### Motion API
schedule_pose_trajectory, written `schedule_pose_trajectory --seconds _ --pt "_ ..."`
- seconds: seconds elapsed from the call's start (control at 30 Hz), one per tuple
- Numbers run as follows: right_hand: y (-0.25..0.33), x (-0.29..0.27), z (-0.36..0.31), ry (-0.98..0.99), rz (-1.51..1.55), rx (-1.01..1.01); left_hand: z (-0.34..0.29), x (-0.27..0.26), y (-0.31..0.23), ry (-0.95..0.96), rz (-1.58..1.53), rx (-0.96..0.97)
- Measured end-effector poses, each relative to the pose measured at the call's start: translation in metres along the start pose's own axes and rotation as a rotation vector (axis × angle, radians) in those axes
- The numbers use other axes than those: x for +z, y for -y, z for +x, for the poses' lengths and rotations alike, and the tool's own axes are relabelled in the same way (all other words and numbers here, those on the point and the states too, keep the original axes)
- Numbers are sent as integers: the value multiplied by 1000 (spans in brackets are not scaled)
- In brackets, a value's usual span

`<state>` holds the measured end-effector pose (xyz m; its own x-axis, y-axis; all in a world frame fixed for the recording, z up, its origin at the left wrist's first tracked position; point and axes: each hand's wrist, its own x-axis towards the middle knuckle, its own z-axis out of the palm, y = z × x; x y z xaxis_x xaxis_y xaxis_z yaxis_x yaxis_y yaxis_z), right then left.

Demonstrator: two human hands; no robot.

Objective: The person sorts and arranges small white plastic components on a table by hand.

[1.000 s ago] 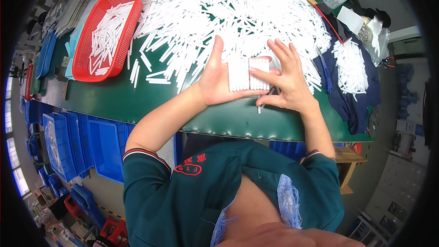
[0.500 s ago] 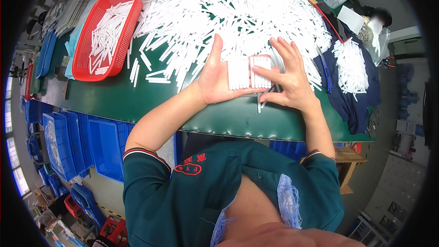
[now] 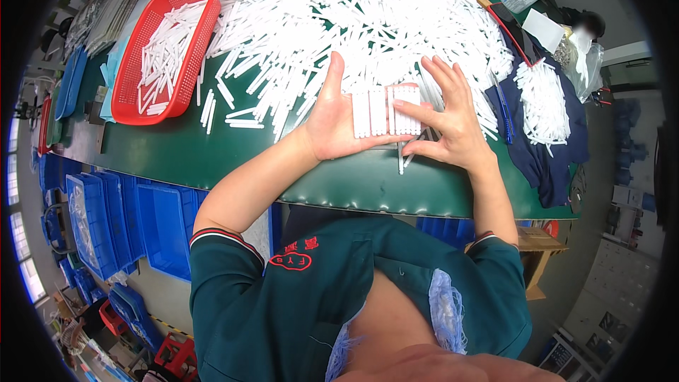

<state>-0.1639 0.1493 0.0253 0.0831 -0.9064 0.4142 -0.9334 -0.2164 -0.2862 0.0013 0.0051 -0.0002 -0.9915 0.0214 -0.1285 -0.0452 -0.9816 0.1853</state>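
My left hand (image 3: 327,127) is held palm up with its thumb stretched out, bearing a flat row of short white plastic sticks (image 3: 378,114). They lie side by side across its fingers, with narrow gaps dividing the row. From the right, my right hand (image 3: 458,127) reaches over with its fingers spread. Its index finger rests on the right part of the row, and its thumb is below, apart from the row. A couple of loose sticks (image 3: 401,163) lie on the green table under the hands.
A wide heap of white sticks (image 3: 368,14) covers the far table. A red basket (image 3: 122,88) with more sticks stands at left. On dark cloth (image 3: 527,159) at right lies another pile (image 3: 541,106), beside a blue pen (image 3: 506,117). Blue crates (image 3: 166,230) stand below the table's left side.
A few sticks in the row on my left hand have shifted right, under my right index finger, widening the gaps. My right hand has moved slightly right; my left hand stays nearly still.
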Motion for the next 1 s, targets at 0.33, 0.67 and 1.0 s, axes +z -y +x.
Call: schedule_pose_trajectory --seconds 0.33,0.67,1.0 --pt "11 9 2 4 5 -5 1 2 3 -1 41 -10" --pt "21 14 6 69 -38 -38 2 3 8 -46 78 -49" --pt "15 13 3 16 -4 -42 4 -1 7 31 20 -44"
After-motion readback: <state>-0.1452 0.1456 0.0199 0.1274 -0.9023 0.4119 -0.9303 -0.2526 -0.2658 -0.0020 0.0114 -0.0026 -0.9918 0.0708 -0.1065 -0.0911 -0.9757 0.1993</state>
